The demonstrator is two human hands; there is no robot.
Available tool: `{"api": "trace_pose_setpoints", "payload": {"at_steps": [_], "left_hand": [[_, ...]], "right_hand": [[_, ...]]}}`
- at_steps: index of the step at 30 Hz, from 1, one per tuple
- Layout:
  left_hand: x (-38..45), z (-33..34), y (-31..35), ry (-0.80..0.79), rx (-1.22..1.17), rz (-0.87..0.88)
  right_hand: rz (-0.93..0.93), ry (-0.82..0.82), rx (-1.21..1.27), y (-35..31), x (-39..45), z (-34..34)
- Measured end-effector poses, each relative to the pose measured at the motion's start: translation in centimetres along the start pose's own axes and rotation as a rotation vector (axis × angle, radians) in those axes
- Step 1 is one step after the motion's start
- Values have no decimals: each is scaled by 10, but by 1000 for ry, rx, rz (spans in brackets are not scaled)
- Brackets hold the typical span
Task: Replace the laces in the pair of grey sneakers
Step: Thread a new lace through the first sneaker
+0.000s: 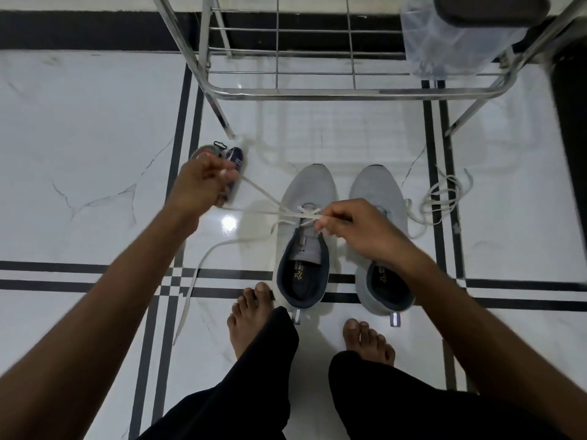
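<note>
The step in hand looks like threading the new lace (263, 194) through the left sneaker (306, 198), near the lower eyelets. The left hand (203, 182) pinches one end of the lace and pulls it out to the left, so this part is tight. The right hand (355, 228) has its fingers closed on the lace at the crossing, just over the tongue. A long free end (193, 281) lies on the floor toward the left foot.

I think the next move calls for a steady pull to make both sides even, then pushing a tip into the next eyelet; this needs a fine pinch, because the lace is soft and flat.

Both sneakers stand side by side on the floor (95, 138), toes toward a metal rack (317, 90). The right sneaker (378, 188) seems to have no lace. Another lace (444, 195), loose and curled, lies to its right. A small package (235, 157) lies beside the left hand.
</note>
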State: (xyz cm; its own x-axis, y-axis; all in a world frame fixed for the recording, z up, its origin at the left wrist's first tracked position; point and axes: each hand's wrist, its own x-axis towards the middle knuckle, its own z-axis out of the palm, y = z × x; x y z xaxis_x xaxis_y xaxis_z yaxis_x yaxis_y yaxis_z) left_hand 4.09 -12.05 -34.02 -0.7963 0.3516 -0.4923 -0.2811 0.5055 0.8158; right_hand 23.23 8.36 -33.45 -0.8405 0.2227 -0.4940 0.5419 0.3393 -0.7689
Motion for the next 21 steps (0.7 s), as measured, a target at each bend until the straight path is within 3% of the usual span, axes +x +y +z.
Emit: {"api": "trace_pose_setpoints", "payload": {"at_steps": [4, 7, 8, 10, 13, 15, 17, 21], "left_hand": [[-2, 14, -31, -47, 707, 90], [-15, 35, -32, 55, 1083, 343], [-20, 43, -29, 59, 1063, 461], [-29, 60, -18, -101, 838, 599], [-34, 84, -5, -305, 643, 490], [-31, 85, -3, -270, 637, 471], [-25, 77, -7, -222, 623, 466], [-23, 67, -22, -223, 712, 469]], "right_hand": [[65, 197, -249, 20, 6, -5], [66, 205, -254, 20, 17, -8], [55, 168, -228, 18, 21, -8], [31, 97, -218, 11, 28, -4], [9, 119, -24, 3, 31, 7], [24, 187, 147, 5, 30, 9], [31, 247, 165, 13, 29, 5], [61, 188, 164, 25, 28, 10]]}}
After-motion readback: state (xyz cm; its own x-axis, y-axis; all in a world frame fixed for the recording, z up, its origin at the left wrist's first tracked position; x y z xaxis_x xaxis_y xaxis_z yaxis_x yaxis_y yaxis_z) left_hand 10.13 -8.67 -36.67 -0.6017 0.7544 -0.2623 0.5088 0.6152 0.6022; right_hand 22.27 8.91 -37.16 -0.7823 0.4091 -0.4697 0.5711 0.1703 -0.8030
